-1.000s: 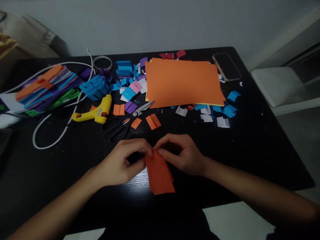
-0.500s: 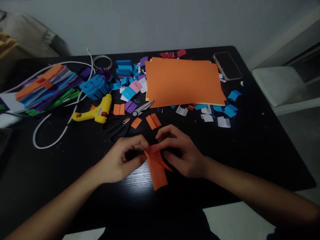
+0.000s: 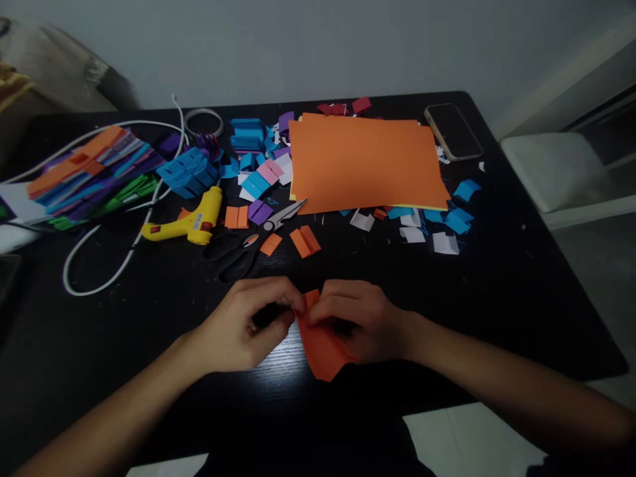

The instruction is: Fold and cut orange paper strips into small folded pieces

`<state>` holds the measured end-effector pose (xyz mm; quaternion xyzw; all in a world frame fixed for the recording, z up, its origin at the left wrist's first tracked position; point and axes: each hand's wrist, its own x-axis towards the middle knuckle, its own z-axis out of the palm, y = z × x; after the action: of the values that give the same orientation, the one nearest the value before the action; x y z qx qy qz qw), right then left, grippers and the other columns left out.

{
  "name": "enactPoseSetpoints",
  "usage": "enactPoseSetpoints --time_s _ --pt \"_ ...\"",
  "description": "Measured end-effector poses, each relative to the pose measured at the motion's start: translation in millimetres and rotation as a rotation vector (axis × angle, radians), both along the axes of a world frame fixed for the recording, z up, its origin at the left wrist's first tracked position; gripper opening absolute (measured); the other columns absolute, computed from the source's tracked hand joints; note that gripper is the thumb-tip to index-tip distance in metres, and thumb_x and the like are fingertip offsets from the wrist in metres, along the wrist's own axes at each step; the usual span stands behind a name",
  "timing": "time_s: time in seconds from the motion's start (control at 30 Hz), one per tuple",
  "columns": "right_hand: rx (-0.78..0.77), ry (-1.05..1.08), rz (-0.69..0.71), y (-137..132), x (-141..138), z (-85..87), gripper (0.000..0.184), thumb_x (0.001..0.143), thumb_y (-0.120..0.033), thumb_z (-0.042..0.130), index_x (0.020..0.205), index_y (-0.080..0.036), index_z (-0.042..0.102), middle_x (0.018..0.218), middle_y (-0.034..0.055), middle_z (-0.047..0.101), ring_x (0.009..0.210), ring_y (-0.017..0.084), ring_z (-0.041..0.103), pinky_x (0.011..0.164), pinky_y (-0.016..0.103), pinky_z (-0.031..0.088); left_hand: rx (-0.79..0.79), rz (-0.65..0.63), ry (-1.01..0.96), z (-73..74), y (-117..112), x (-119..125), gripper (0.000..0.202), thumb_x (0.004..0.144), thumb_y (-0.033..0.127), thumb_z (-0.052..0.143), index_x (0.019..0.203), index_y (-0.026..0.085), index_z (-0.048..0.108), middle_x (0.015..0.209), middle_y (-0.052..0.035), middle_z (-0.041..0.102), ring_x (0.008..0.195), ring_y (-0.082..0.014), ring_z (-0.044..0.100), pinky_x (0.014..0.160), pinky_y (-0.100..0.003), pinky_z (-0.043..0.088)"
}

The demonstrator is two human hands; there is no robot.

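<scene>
Between my hands, above the near part of the black table, is a folded piece of orange paper. My left hand pinches its left edge between thumb and fingers. From the other side my right hand grips the paper, its fingers curled over the upper part; the right thumb is mostly hidden. The paper's lower end hangs toward me and bends outward. Just beyond my hands lie a small folded orange piece and black-handled scissors, their blades pointing up and right.
A stack of orange sheets lies at the back, with cut paper scraps around it. To the left are a yellow glue gun, a white cable and bundled folded strips. A phone rests at the back right.
My right hand has closed in on the paper, its fingers now curled and nearer my left hand. The paper's right flap and lower end have bent. My left hand has shifted slightly right.
</scene>
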<state>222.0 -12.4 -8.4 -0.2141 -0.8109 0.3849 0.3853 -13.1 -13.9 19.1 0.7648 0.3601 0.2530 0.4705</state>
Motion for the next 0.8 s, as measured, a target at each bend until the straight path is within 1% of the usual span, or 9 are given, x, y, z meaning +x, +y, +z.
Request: enactPoseSetpoints --time_s 0.13,0.2,0.27,0.4,0.5,0.57,0.67,0.73,0.8 --pt "0.006 -0.012 0.013 0.1 0.3 0.2 0.012 0.09 -0.014 0.064 0.099 -0.022 0.063 0.076 -0.0012 0.065 0.065 0.013 0.061 0.064 0.024 0.051 0.004 -0.007 0.018 0.3 0.1 -1.0 0.022 0.085 0.003 0.056 0.094 0.02 0.067 0.085 -0.0005 0.072 0.074 -0.0134 0.067 0.067 -0.024 0.051" --pt "-0.009 -0.008 0.01 0.4 0.7 0.5 0.009 0.09 -0.02 0.067 0.097 -0.022 0.062 0.075 -0.002 0.065 0.064 0.012 0.061 0.064 0.024 0.05 0.005 -0.009 0.023 0.9 0.7 -2.2 0.021 0.087 0.003 0.056 0.094 0.019 0.067 0.083 0.0003 0.071 0.07 -0.0124 0.066 0.065 -0.023 0.05" --pt "-0.026 -0.002 0.015 0.6 1.0 0.8 0.011 0.089 -0.023 0.07 0.097 -0.022 0.061 0.076 -0.0024 0.066 0.064 0.011 0.061 0.064 0.023 0.05 -0.017 -0.032 0.014 1.4 1.6 -3.8 0.02 0.089 0.004 0.055 0.094 0.019 0.067 0.082 0.0002 0.07 0.071 -0.0124 0.066 0.065 -0.023 0.05" --pt "-0.038 0.004 0.041 1.6 1.3 0.5 0.015 0.085 -0.019 0.07 0.095 -0.022 0.059 0.077 -0.0025 0.066 0.066 0.011 0.061 0.064 0.022 0.049 -0.069 -0.078 -0.05 2.0 4.0 -5.5 0.022 0.096 0.007 0.05 0.096 0.018 0.069 0.09 -0.0032 0.072 0.082 -0.0151 0.07 0.074 -0.025 0.052" --pt "-0.027 0.013 0.066 2.4 1.5 0.0 0.012 0.086 -0.018 0.066 0.092 -0.022 0.057 0.075 -0.0027 0.063 0.064 0.011 0.059 0.062 0.023 0.048 -0.082 -0.075 -0.085 2.7 5.4 -3.8 0.024 0.101 0.014 0.047 0.095 0.017 0.07 0.096 -0.0063 0.072 0.087 -0.0172 0.07 0.079 -0.028 0.053" --pt "-0.013 0.01 0.079 2.6 1.5 0.2 0.01 0.088 -0.019 0.064 0.09 -0.022 0.055 0.073 -0.0028 0.061 0.062 0.011 0.056 0.061 0.023 0.046 -0.108 -0.051 -0.078 3.4 5.4 -1.7 0.028 0.104 0.018 0.047 0.092 0.016 0.071 0.093 -0.0066 0.072 0.084 -0.0171 0.07 0.077 -0.028 0.053" --pt "0.033 -0.021 0.068 1.9 1.0 1.0 0.008 0.089 -0.017 0.06 0.088 -0.023 0.054 0.07 -0.003 0.058 0.061 0.012 0.053 0.059 0.024 0.044 -0.145 0.025 -0.043 3.8 4.5 1.4 0.035 0.106 0.023 0.048 0.082 0.015 0.072 0.083 -0.0054 0.071 0.075 -0.0155 0.068 0.07 -0.027 0.051" --pt "0.096 -0.041 0.035 0.9 0.4 1.3 0.01 0.089 -0.014 0.055 0.085 -0.023 0.054 0.068 -0.0029 0.056 0.06 0.012 0.051 0.057 0.025 0.042 -0.188 0.064 -0.017 3.6 4.3 2.7 0.038 0.106 0.026 0.05 0.076 0.015 0.072 0.077 -0.0043 0.07 0.07 -0.0143 0.066 0.066 -0.026 0.049" --pt "0.175 -0.035 0.001 0.0 -0.3 0.9 0.013 0.089 -0.011 0.051 0.083 -0.022 0.053 0.067 -0.0023 0.054 0.059 0.013 0.049 0.055 0.027 0.04 -0.248 0.084 -0.004 3.1 4.5 3.1 0.037 0.104 0.027 0.054 0.074 0.015 0.072 0.075 -0.0033 0.07 0.068 -0.0135 0.065 0.064 -0.025 0.048"
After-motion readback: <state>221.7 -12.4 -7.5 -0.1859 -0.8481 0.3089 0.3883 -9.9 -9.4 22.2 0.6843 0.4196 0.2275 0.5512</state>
